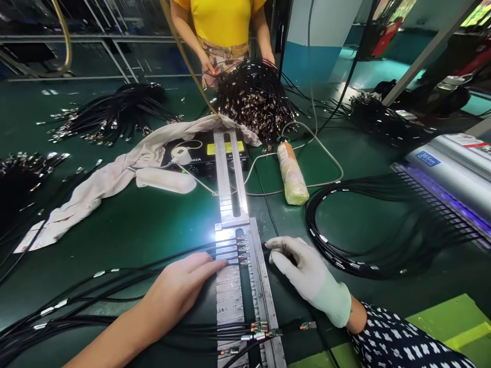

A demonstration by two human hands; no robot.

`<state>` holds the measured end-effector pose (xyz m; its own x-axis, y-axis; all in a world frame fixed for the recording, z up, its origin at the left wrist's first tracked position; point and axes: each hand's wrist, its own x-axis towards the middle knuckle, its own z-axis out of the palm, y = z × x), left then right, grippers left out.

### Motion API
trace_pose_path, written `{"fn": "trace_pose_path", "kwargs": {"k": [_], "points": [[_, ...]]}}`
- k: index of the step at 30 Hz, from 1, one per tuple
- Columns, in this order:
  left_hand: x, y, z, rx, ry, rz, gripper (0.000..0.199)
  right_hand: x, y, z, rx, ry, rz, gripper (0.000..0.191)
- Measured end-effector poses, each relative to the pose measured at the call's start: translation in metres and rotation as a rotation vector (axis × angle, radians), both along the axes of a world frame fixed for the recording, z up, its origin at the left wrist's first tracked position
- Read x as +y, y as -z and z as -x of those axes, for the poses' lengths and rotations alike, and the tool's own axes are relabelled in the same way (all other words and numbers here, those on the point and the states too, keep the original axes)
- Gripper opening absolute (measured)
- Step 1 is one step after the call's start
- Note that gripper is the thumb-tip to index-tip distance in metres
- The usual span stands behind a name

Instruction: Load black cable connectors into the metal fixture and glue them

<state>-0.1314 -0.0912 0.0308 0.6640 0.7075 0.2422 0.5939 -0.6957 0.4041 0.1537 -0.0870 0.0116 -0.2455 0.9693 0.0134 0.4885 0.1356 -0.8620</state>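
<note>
My bare left hand lies over the left side of a slotted metal jig, its fingers closed on a thin black cable. Several such cables lie side by side across the jig, and their stripped ends with small metal connectors rest in its slots. Just right of the jig is my right hand, in a white glove with a dirty fingertip. Its fingers are curled, thumb and forefinger slightly apart, with nothing visible between them. Nearer me, more connector-ended cables cross the jig.
Behind the jig are a black control box, a white cloth and a wrapped bottle. To the right, coiled cables run to a silver lamp unit with violet light. Across the table, a person handles a large cable bundle.
</note>
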Motion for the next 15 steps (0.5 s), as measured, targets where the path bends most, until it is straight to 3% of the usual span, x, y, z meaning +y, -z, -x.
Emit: {"fn": "trace_pose_path", "kwargs": {"k": [4,10,15], "points": [[-0.005,0.004,-0.002,0.061,-0.035,-0.112,0.036,-0.001,0.001,0.001,-0.026,0.0,0.017,0.021],[-0.031,0.026,-0.003,0.157,-0.219,-0.341,0.044,0.0,0.002,0.0,-0.032,-0.017,0.035,0.022],[-0.035,0.016,-0.012,0.249,-0.142,-0.424,0.038,-0.001,0.0,0.001,-0.007,-0.028,0.001,0.02]]}}
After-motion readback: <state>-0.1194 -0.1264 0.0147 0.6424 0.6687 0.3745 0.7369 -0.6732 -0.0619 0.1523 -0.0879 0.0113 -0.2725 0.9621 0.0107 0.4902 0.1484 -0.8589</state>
